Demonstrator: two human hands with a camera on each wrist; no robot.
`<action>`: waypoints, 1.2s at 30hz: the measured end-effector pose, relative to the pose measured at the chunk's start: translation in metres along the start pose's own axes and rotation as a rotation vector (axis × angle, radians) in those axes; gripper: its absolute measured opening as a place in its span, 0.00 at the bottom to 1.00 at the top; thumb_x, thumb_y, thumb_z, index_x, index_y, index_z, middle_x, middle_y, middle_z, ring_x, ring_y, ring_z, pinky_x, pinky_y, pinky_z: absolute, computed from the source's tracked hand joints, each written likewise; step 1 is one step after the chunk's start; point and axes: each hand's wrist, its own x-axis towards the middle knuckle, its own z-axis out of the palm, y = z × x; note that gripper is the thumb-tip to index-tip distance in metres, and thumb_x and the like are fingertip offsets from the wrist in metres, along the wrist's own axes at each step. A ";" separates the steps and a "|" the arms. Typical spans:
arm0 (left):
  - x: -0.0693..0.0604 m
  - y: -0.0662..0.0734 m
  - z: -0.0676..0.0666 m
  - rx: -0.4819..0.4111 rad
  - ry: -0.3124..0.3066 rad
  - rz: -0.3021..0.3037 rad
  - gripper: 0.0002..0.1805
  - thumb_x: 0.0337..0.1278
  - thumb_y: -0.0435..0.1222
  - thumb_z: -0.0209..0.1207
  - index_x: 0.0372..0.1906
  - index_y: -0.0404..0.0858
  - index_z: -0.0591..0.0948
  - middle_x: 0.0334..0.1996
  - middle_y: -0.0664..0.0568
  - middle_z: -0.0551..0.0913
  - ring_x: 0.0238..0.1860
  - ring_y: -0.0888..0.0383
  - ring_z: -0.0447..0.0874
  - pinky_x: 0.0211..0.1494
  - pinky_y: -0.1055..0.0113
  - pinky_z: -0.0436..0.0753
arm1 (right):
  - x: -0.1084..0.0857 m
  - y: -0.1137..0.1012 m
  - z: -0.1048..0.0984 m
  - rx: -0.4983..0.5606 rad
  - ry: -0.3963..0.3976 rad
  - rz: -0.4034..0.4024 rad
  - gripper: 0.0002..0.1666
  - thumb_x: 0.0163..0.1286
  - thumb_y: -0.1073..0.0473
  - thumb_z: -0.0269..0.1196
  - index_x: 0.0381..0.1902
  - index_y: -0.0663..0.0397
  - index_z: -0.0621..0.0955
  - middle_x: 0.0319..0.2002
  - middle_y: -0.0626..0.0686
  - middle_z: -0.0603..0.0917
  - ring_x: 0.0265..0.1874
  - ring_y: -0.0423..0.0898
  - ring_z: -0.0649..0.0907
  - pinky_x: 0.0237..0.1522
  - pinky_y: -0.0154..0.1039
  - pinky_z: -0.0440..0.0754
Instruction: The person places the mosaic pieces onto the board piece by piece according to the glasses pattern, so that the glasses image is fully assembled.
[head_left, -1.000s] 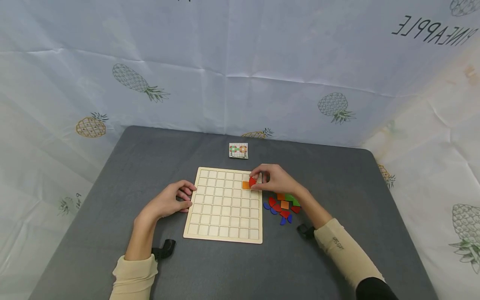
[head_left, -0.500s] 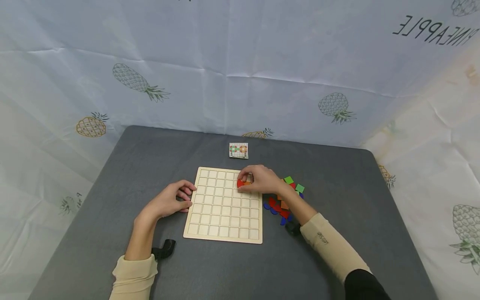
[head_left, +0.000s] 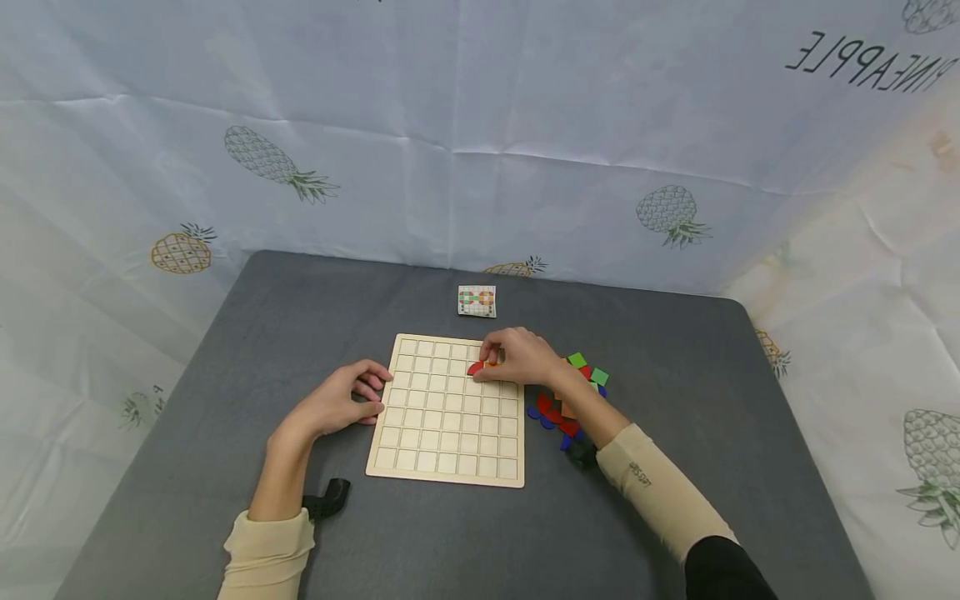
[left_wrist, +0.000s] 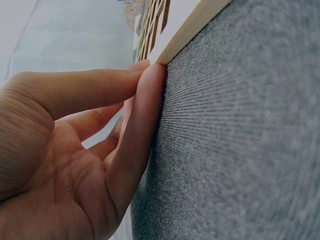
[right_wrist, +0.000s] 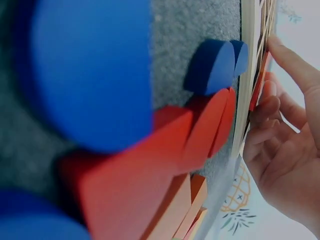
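Where the right hand (head_left: 521, 356) grips, the gridded board (head_left: 445, 419) bears a red piece (head_left: 475, 368).

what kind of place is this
Likely an indoor play or work corner: a grey table in front of a pineapple-print curtain, with a wooden grid board and coloured pieces.

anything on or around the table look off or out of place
Nothing looks spilled or damaged. The one odd thing is the PINEAPPLE lettering on the cloth, upper right of the head view: it reads backwards, as if mirrored. The coloured pieces beside the board lie jumbled.
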 end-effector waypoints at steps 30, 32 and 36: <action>-0.001 0.000 0.000 0.001 0.005 0.001 0.22 0.69 0.23 0.65 0.64 0.28 0.76 0.48 0.38 0.76 0.46 0.50 0.77 0.43 0.60 0.92 | -0.051 0.027 -0.030 0.174 0.001 -0.058 0.15 0.71 0.56 0.77 0.52 0.52 0.90 0.40 0.49 0.87 0.26 0.40 0.78 0.31 0.34 0.79; -0.001 0.000 0.001 -0.001 0.005 0.003 0.21 0.69 0.23 0.65 0.64 0.27 0.76 0.48 0.38 0.76 0.46 0.50 0.77 0.43 0.60 0.93 | -0.059 0.034 -0.033 0.184 0.002 -0.050 0.15 0.71 0.56 0.77 0.52 0.52 0.90 0.41 0.49 0.87 0.26 0.40 0.78 0.30 0.34 0.79; 0.000 0.000 0.001 0.002 0.005 0.005 0.21 0.69 0.23 0.65 0.64 0.27 0.76 0.49 0.38 0.76 0.46 0.50 0.77 0.43 0.60 0.93 | -0.077 0.047 -0.040 0.189 -0.012 -0.039 0.16 0.69 0.58 0.77 0.52 0.55 0.90 0.41 0.53 0.88 0.26 0.41 0.78 0.30 0.35 0.79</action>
